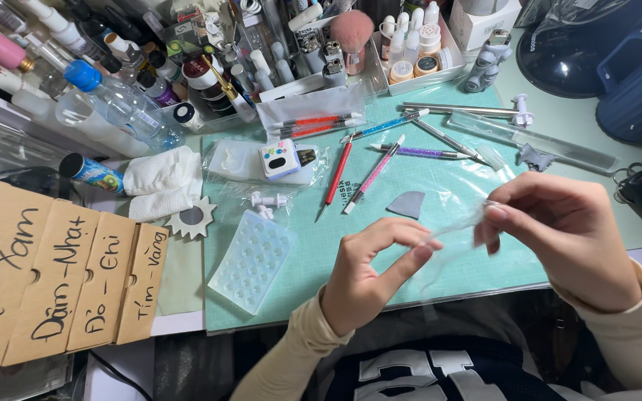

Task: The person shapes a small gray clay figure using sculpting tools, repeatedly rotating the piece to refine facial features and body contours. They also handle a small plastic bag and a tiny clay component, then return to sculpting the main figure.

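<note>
My left hand and my right hand are raised over the green cutting mat, close together. Between their fingertips stretches a thin piece of clear plastic film, pinched at both ends. A small grey shape lies on the mat just beyond my left hand. Cream sleeves cover both wrists.
On the mat lie several slim nail tools, a clear dimpled mould, a small white cube device and a clear ruler. Bottles and brushes crowd the back. Cardboard dividers stand at left, a dark lamp base at right.
</note>
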